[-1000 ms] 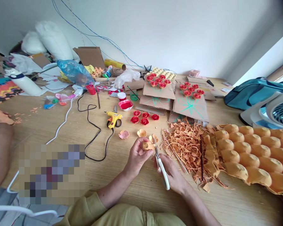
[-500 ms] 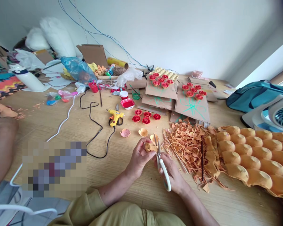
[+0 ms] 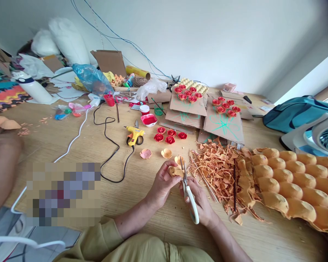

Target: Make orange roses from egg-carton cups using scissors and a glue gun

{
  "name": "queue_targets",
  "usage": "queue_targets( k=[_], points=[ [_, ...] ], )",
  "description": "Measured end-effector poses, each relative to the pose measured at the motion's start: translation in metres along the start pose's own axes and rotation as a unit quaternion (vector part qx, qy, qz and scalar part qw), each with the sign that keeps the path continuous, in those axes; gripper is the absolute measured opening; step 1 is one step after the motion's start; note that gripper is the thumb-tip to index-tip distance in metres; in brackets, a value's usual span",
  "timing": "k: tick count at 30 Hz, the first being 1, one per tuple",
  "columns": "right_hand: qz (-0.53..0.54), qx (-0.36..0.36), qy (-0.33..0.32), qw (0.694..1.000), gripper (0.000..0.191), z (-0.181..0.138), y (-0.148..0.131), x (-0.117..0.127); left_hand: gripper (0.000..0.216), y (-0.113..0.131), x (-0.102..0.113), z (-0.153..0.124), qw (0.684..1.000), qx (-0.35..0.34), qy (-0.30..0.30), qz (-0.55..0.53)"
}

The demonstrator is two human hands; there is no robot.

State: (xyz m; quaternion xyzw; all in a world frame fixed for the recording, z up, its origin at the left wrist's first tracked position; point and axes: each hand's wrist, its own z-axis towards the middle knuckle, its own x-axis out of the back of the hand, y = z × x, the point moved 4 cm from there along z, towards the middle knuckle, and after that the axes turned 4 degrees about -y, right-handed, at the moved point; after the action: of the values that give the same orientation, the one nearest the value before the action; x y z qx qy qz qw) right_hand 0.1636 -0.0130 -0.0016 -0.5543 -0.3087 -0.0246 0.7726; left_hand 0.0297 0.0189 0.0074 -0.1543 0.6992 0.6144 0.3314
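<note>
Forearm [image 3: 5, 163]: someone else's, 9 o'clock from the orange cup [image 3: 176, 171], can't make out what it's doing
Glue gun [image 3: 135, 135]: lying at 10 o'clock, nobody touching it
Left hand [image 3: 159, 185]: 8 o'clock, thumb and fingers pinched on the orange cup
Red flowers [image 3: 171, 134]: five of them at 12, well apart from the cutting
Orange cup: in the left fingertips, right edge up by the blades
Scissors [image 3: 190, 198]: handles at 4, blades slightly parted, pointing roughly 12; basically same pose as a second ago, just the view drifting, so I'd guess mid-trim
Right hand [image 3: 200, 203]: toward 5, wrapped round the scissors
Scraps [image 3: 214, 165]: piled at 3
Egg tray [image 3: 284, 178]: also 3, farther out
</note>
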Motion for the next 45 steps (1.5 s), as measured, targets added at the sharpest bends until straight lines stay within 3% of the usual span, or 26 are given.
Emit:
queue_targets(
  k=[45],
  points=[
    [-0.013, -0.010, 0.009, 1.000, 0.040, -0.003, 0.005, 0.003, 0.045, 0.008, 0.016, 0.007, 0.998, -0.042, 0.032, 0.016]
  ],
)
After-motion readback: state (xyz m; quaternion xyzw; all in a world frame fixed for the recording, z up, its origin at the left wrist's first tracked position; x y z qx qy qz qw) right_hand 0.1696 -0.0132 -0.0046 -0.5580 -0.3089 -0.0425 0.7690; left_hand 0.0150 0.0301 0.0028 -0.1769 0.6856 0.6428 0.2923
